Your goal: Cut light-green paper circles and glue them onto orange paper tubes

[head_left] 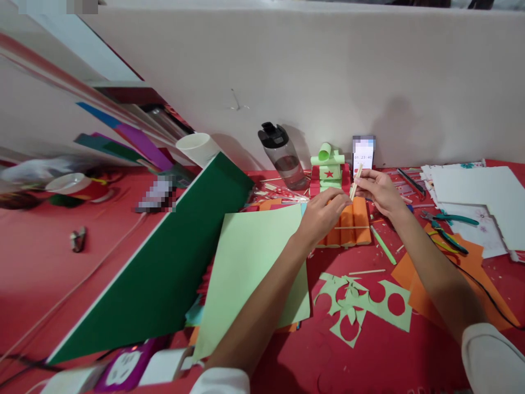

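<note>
My right hand [379, 191] pinches a few thin wooden sticks [356, 183] between thumb and fingers, tilted in front of the phone. Beside their lower end is my left hand [326, 213], its fingers curled down; whatever they hold, if anything, is hidden. Under both hands lies a row of orange paper rolls [348, 235], with one loose wooden stick [351, 227] across it. Just behind stands a red and light-green paper model [329, 174] with a red star and a rolled tube on top.
A water bottle [285, 158] and a lit phone [363, 153] stand by the wall. A dark green board [156, 273] leans at left beside light-green paper [262, 246]. Cut green scraps [381, 301], a green pen [383, 245], pliers [449, 232] and white sheets [484, 186] lie around.
</note>
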`<state>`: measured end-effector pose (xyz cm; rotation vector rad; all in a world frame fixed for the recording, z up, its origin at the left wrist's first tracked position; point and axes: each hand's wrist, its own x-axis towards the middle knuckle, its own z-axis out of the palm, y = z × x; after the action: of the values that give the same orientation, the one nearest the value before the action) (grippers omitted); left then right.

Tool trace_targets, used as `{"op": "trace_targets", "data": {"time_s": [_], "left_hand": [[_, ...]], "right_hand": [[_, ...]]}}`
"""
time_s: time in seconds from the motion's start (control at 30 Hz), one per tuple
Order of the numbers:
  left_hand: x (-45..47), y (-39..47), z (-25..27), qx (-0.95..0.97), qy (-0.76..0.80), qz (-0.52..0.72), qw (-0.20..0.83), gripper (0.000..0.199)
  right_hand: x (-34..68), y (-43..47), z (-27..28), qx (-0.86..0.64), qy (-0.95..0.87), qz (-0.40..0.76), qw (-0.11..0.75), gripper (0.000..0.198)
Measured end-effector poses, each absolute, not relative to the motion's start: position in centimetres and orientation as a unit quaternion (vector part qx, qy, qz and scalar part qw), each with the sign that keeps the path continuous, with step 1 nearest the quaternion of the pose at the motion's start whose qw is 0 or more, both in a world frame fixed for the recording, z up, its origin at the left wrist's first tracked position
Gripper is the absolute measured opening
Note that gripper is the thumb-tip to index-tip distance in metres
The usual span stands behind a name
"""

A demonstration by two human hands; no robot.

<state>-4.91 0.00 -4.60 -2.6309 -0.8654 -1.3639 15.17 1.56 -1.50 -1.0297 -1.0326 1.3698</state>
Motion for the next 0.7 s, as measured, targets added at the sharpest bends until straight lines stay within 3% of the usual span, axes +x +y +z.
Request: {"op": "trace_targets", "data": {"time_s": [0.27, 0.5, 0.7], "left_hand": [[-4.7, -0.3, -4.2, -0.886, -0.274, -0.363, 0.095, 0.019], [-4.7, -0.6, -3.9, -0.901, -0.276, -0.294, 0.158, 0.03], [-4.6, -0.9, -3.6, -0.92, -0.228, -0.296, 0.117, 0.031]], "right_hand": [[15.5, 1.6, -1.4, -0.435, -0.475, 0.555, 0.526, 0.049], [15.3, 1.4, -1.3, -0.447, -0.512, 0.521, 0.516, 0.047], [15.6, 1.6, -1.3, -0.46, -0.503, 0.482, 0.551, 0.046]]}}
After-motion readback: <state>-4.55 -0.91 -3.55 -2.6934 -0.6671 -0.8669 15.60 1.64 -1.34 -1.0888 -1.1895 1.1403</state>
